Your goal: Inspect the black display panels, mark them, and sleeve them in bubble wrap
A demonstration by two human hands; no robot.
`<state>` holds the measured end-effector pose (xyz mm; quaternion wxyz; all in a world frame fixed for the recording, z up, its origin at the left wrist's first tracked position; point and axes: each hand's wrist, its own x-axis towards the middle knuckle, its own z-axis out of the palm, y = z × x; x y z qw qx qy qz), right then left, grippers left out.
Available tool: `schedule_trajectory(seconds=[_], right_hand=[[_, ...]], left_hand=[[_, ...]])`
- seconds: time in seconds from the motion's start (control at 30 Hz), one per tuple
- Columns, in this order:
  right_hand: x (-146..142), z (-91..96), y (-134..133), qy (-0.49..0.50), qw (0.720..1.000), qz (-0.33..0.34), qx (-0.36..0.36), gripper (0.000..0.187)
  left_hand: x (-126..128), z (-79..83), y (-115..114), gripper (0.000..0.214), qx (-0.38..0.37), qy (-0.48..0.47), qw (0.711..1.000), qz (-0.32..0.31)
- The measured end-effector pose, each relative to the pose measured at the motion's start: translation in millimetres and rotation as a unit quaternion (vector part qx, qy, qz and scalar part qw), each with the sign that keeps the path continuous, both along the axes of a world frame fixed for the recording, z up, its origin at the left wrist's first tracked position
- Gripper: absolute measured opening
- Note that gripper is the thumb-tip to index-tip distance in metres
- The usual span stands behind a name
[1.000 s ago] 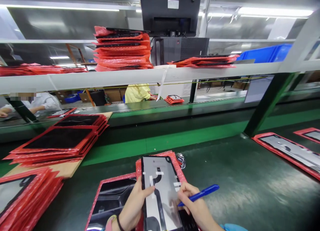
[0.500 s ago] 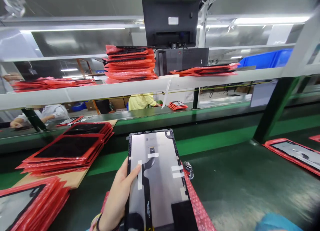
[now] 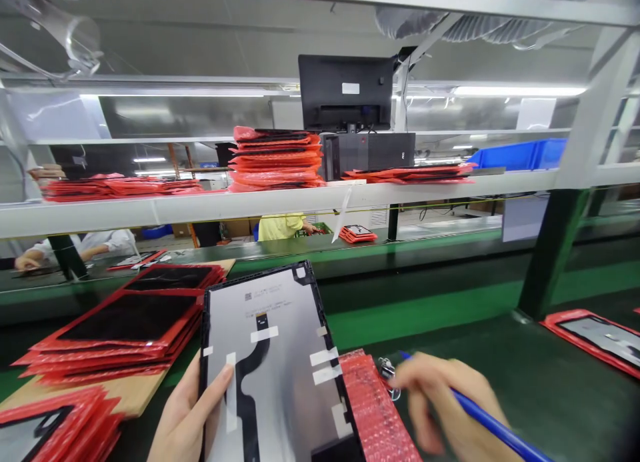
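Note:
My left hand (image 3: 187, 409) grips the left edge of a tablet screen (image 3: 285, 382), thumb pressed on its silvery back. The panel is tilted up, with a dark frame, a black flex cable and several pale tape strips; its lower end runs out of view. To its right, my right hand (image 3: 445, 399) is closed around a slim blue pen-like stick (image 3: 493, 429), its tip pointing toward the panel. Motion blurs these fingers. Red bubble wrap (image 3: 377, 409) lies below and beside the panel. A small shiny metal item (image 3: 386, 370), too small to name, sits by my right fingertips.
Stacked screens in red bubble wrap (image 3: 135, 315) rest on a wooden board at left, with another stack (image 3: 55, 425) nearer. A wrapped screen (image 3: 597, 335) lies at right near a green post (image 3: 555, 255). A white shelf beam (image 3: 200, 209) crosses ahead. Two people work beyond it.
My right hand has come into view from the lower right with the blue stick. The tablet screen has shifted left and turned slightly in my left hand. The camera view has tipped upward.

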<state>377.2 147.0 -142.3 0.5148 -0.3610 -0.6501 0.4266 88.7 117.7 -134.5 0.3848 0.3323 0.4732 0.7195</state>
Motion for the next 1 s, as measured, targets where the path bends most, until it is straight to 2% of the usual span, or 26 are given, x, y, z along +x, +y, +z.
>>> schedule_trajectory(seconds=[0.07,0.13,0.23,0.33,0.4,0.53,0.6,0.67,0.77,0.83,0.87,0.93,0.97,1.0], right_hand=[[-27.2,2.1,15.5,0.041,0.995,0.079,-0.053,0.043],[-48.5,-1.1,22.2,0.068,0.984,0.131,-0.101,0.042],[-64.0,-12.5,18.8,0.094,0.974,0.129,-0.159,0.044],[-66.4,-21.7,14.1,0.102,0.973,0.081,-0.191,0.037],[-65.2,-23.7,15.4,0.098,0.978,0.05,-0.18,0.028],[-59.9,-23.1,24.4,0.078,0.98,0.084,-0.16,0.026],[-56.5,-21.7,28.4,0.083,0.98,0.072,-0.168,0.024],[-53.4,-18.5,30.8,0.079,0.985,0.045,-0.146,0.023],[-50.4,-12.7,30.1,0.097,0.989,0.048,-0.099,0.034],[-50.8,-13.2,26.7,0.17,0.97,0.122,-0.123,0.051],[-51.9,-15.5,24.7,0.215,0.949,0.177,-0.147,0.058],[-55.3,-23.2,21.4,0.283,0.896,0.276,-0.202,0.07],[-57.4,-27.5,20.6,0.298,0.878,0.3,-0.225,0.073],[-59.4,-31.3,20.2,0.301,0.871,0.304,-0.242,0.073]], left_hand=[[0.9,0.4,-0.8,0.065,0.007,-0.023,1.0,-0.002],[1.8,-1.0,-1.0,0.066,0.01,-0.04,0.999,-0.008],[0.8,-6.8,-0.2,0.068,-0.007,-0.023,1.0,0.001],[0.0,-12.5,0.9,0.066,-0.021,-0.002,1.0,0.008],[2.3,-13.8,1.5,0.065,-0.018,-0.006,1.0,-0.007],[12.5,-10.6,1.8,0.062,-0.015,-0.025,0.999,-0.02],[17.6,-8.7,1.0,0.058,-0.01,-0.023,1.0,-0.011],[21.6,-9.3,-0.8,0.052,0.007,0.016,1.0,0.016],[27.9,-17.9,-4.1,0.037,0.022,0.131,0.986,0.103],[35.3,-27.9,-5.0,0.026,0.033,0.2,0.968,0.148],[40.1,-33.1,-4.5,0.02,0.055,0.222,0.963,0.146],[50.3,-41.7,-2.1,0.017,0.135,0.255,0.952,0.098],[54.5,-44.3,-0.3,0.022,0.179,0.268,0.944,0.065],[57.5,-45.7,1.4,0.029,0.21,0.286,0.934,0.037]])
